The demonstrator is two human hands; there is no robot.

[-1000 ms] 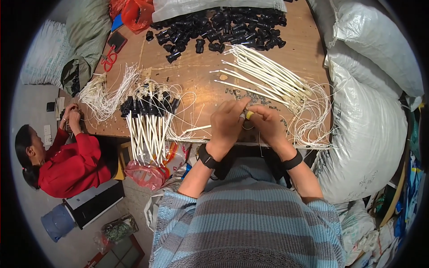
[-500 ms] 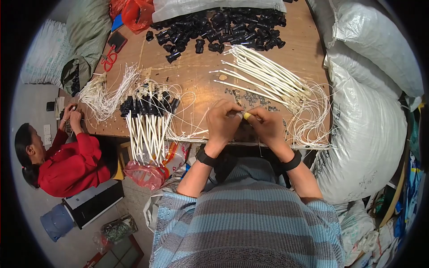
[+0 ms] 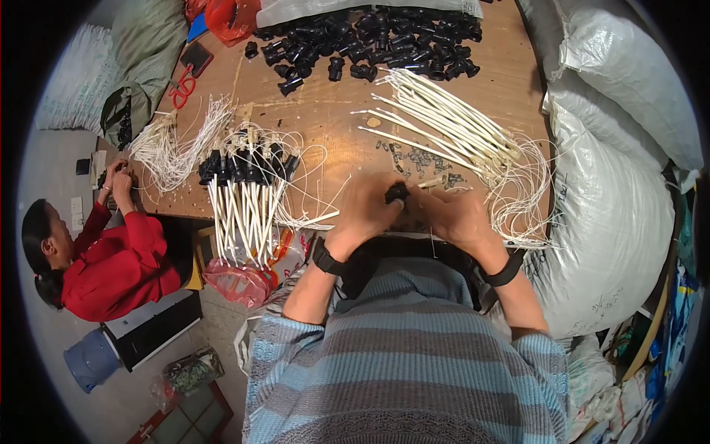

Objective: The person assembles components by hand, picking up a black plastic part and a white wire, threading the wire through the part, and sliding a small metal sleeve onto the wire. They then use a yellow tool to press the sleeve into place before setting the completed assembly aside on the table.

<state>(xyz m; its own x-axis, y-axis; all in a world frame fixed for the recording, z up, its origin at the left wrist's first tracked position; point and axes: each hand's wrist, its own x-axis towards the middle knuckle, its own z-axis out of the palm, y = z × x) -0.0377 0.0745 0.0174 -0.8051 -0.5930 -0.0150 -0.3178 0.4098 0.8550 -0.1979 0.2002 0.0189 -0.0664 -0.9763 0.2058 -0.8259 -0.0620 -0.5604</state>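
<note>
At the near edge of the table, my left hand [image 3: 362, 212] is closed round a small black plastic socket [image 3: 397, 193]. Close beside it on the right is my right hand [image 3: 452, 216], its fingers bent toward the socket and smeared by motion. A pale, yellowish bit [image 3: 433, 182] shows by the right fingertips; whether it is held or worn on a finger is unclear. A thin wire [image 3: 433, 243] hangs below the hands. Just beyond them lie small metal clips [image 3: 423, 159] and a bundle of white sleeved wires [image 3: 444, 118].
Black sockets [image 3: 370, 44] are heaped at the far side. Left of my hands, sockets with white tubes [image 3: 240, 214] overhang the table edge, near loose white wires [image 3: 185, 148] and red-handled scissors [image 3: 181, 94]. Full white sacks [image 3: 603, 237] stand right. A person in red [image 3: 118, 263] works at left.
A black socket now shows in my left hand, where the fingertips of both hands met before. My hands have parted slightly, the right shifting rightward. The view has moved a little.
</note>
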